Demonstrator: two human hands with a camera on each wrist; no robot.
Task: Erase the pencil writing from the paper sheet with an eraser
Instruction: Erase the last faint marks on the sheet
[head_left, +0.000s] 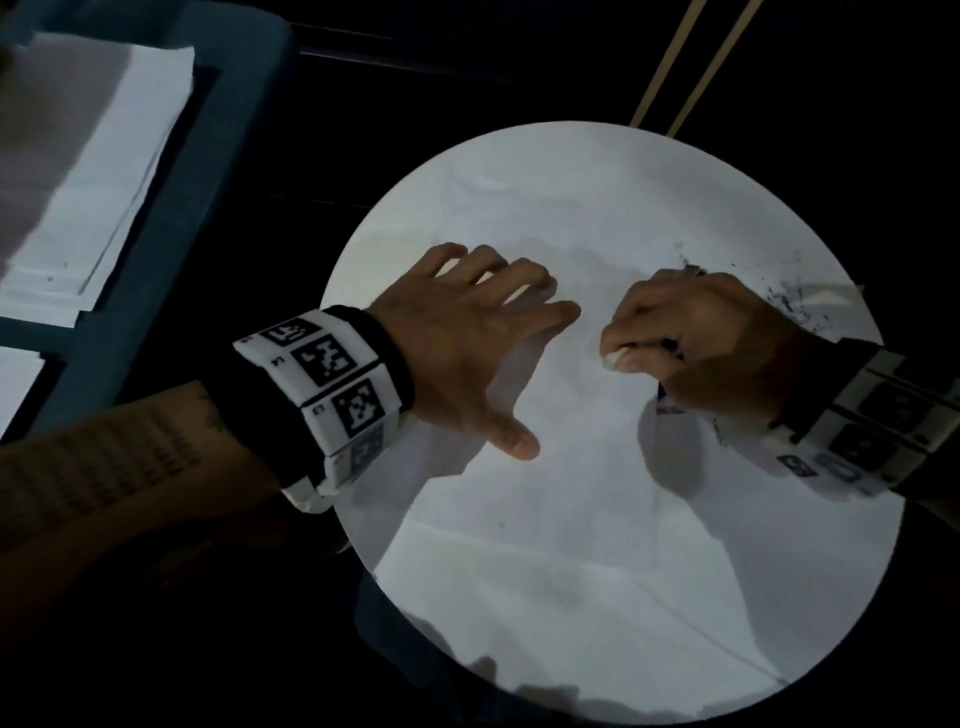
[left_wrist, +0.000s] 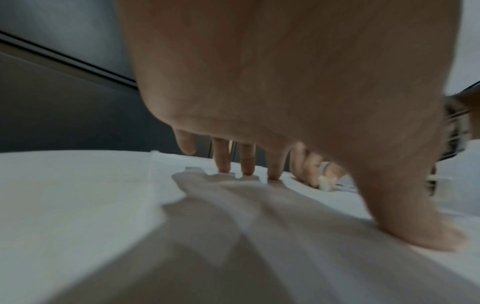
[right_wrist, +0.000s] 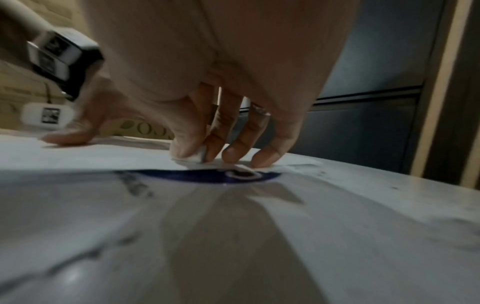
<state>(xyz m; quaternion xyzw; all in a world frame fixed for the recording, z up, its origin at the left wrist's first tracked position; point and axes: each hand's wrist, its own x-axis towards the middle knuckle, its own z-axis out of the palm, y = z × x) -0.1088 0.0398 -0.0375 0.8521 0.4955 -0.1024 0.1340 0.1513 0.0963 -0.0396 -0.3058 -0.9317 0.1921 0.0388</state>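
A white paper sheet (head_left: 571, 493) lies on a round white table (head_left: 405, 208). My left hand (head_left: 467, 332) presses down on the sheet with spread, straight fingers (left_wrist: 248, 164), thumb (left_wrist: 420, 226) flat on the paper. To its right, my right hand (head_left: 696, 343) pinches a small white eraser (head_left: 615, 358) between thumb and fingers and holds it against the paper; the eraser (right_wrist: 196, 157) also shows in the right wrist view, and as a white block (left_wrist: 324, 184) in the left wrist view. Dark pencil smudges (head_left: 789, 301) lie on the table beyond the right hand.
A blue tray (head_left: 171, 218) with stacked white sheets (head_left: 88, 171) sits at the left. Two pale wooden strips (head_left: 691, 62) run at the back right. A blue mark with a dark ring (right_wrist: 241, 174) shows on the surface under the right fingers. Surroundings are dark.
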